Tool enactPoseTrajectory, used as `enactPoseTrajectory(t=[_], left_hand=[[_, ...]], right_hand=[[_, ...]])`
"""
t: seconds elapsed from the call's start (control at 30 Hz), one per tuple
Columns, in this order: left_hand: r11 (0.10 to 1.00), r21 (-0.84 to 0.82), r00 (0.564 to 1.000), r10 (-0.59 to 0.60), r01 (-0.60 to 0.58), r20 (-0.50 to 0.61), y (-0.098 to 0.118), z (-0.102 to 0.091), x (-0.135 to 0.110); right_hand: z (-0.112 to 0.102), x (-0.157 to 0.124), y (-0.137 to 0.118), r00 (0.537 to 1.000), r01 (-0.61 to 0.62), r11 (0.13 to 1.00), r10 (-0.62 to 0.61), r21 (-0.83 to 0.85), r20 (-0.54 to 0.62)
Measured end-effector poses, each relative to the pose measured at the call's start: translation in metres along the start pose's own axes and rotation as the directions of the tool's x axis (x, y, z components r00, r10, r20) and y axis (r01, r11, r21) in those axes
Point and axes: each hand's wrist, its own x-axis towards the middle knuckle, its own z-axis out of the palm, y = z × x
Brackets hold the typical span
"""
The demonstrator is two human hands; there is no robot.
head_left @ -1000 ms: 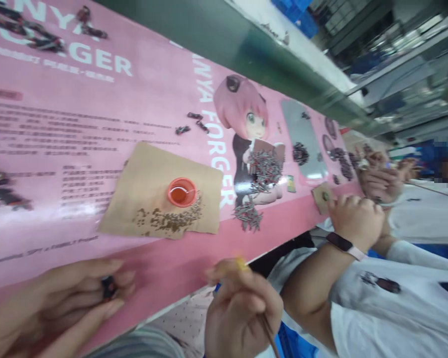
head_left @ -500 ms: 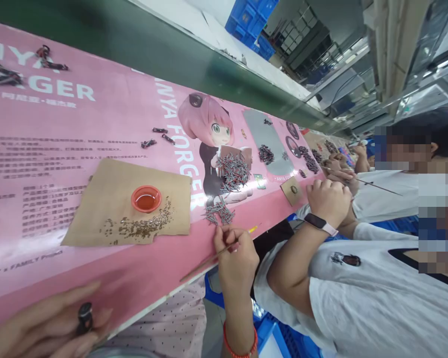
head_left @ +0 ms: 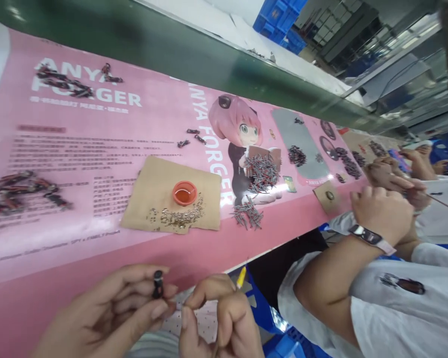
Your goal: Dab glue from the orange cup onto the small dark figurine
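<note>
Your left hand [head_left: 112, 313] pinches a small black part [head_left: 158, 284] upright between thumb and fingertips, and your right hand [head_left: 224, 323] closes around a thin yellow-tipped stick [head_left: 241, 278], its fingertips touching the left's just at 3 o'clock of the part. At 12 o'clock lie a brown card [head_left: 164, 194] with an orange cap [head_left: 184, 193] and a pink mat [head_left: 97, 129] reading "ANYA FORGER".

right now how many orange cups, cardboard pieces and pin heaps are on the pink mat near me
orange cup: 1
cardboard pieces: 2
grey pin heaps: 2
total: 5
</note>
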Motion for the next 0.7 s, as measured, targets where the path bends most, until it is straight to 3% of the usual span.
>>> enactPoseTrajectory(t=[0.1,0.23,0.3,0.37,0.47,0.53,0.6,0.7], left_hand=[[0.997,0.027,0.997,-0.079,0.079,0.02,0.052,0.012,0.007],[0.992,0.018,0.992,-0.123,0.122,0.013,0.092,0.028,0.009],[0.99,0.006,0.99,-0.144,0.144,0.009,0.095,0.028,0.006],[0.986,-0.008,0.986,-0.164,0.164,0.006,0.093,0.025,0.001],[0.981,-0.03,0.981,-0.192,0.192,0.005,0.092,0.021,-0.004],[0.977,-0.044,0.978,-0.21,0.21,0.005,0.094,0.02,-0.007],[0.972,-0.056,0.974,-0.228,0.228,0.006,0.096,0.019,-0.009],[0.965,-0.075,0.968,-0.252,0.251,0.003,0.098,0.017,-0.012]], right_hand=[[0.011,-0.01,-0.012,0.996,0.065,0.997,-0.063,-0.032,0.059],[0.015,-0.021,-0.016,0.999,-0.049,0.998,0.049,0.025,0.012],[0.01,-0.021,-0.015,0.996,-0.09,0.992,0.087,0.089,0.035],[0.0,-0.013,-0.011,0.981,-0.083,0.981,0.05,0.175,0.185],[-0.012,0.006,-0.003,0.924,-0.071,0.953,-0.048,0.294,0.378],[-0.015,0.013,-0.001,0.915,-0.085,0.935,-0.063,0.343,0.398],[-0.016,0.012,-0.002,0.907,-0.149,0.915,-0.024,0.374,0.421],[-0.014,-0.001,-0.003,0.888,-0.354,0.839,0.163,0.414,0.429]])
